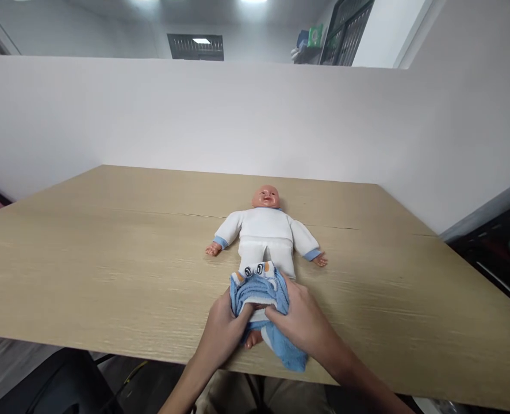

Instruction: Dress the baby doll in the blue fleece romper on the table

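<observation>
A baby doll [267, 223] in a white top with blue cuffs and white bottoms lies on its back, head away from me. Over its lower legs is a blue terry-cloth baby garment [259, 286] with a white, patterned edge; its exact kind is unclear. My left hand [226, 322] grips the left side of the garment, thumb inside the opening. On the other side my right hand [302, 316] grips it the same way, both thumbs nearly meeting. One doll foot [253, 339] shows below the cloth; the other is hidden. A loose blue part hangs towards the table's front edge.
The wooden table [108, 259] reaches back to a white partition wall [237, 115]. A dark chair [65, 382] stands below the front edge at left. At far right is a black item [496, 259], partly cut off.
</observation>
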Demonstrator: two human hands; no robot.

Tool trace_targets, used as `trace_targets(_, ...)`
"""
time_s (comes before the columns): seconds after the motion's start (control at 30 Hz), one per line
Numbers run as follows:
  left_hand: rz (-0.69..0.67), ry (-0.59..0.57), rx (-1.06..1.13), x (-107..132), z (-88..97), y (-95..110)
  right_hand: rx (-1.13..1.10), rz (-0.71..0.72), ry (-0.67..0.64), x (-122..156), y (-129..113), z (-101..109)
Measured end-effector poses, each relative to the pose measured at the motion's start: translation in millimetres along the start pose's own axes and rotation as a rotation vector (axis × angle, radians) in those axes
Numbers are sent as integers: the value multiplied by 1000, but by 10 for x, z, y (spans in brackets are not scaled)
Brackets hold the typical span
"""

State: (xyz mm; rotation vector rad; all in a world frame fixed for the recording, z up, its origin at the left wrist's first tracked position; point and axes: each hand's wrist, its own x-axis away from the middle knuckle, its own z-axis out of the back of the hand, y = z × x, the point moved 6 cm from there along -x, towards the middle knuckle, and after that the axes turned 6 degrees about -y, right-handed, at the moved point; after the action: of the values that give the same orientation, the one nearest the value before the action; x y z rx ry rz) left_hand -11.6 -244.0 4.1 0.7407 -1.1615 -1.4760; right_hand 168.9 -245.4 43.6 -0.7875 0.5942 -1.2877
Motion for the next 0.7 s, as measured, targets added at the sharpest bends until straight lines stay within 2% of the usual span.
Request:
trace_targets(0.2,-45,45,-111,-257,61,12,7,-36,107,-190,126,1)
trace_targets(0.33,-73,58,-178,-332,168,82,13,-29,117,-312,63,90)
trace_targets(0.4,-69,22,-165,-273,206,125,-11,-10,71,-293,-29,133)
trace_targets(0.53,-23,-61,-52,-2,217,152,-68,15,-73,-105,-251,169)
trace_targets(0.7,96,-105,-77,204,133,-33,108,-33,-149,22,-287,91)
